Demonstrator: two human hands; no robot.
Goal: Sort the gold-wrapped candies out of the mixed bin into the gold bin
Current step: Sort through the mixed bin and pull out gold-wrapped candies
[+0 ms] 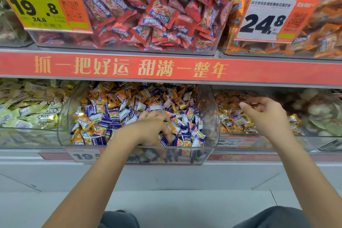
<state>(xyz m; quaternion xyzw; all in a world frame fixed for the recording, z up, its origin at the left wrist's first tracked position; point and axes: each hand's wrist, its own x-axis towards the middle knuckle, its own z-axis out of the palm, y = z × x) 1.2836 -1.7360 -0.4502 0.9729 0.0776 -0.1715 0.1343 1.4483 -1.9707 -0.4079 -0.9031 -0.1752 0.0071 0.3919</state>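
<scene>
The mixed bin [63, 116] is a clear plastic tub in the lower shelf's middle, filled with purple-white and gold-orange wrapped candies [114, 109]. My left hand [152, 127] is down inside it, its fingers curled into the pile around a gold-orange candy [171, 128]; the fingertips are buried. To the right stands the gold bin [238, 141], holding gold-orange candies [231, 116]. My right hand [266, 114] hovers over that bin, palm down, with loosely bent fingers and nothing plainly held.
A red banner strip [166, 68] edges the shelf just above both bins. Bins of red candies [157, 15] and orange candies [305, 24] sit on the upper shelf. Pale green-gold candies [27, 109] fill the bin at left, and round pale sweets [318, 111] the far right.
</scene>
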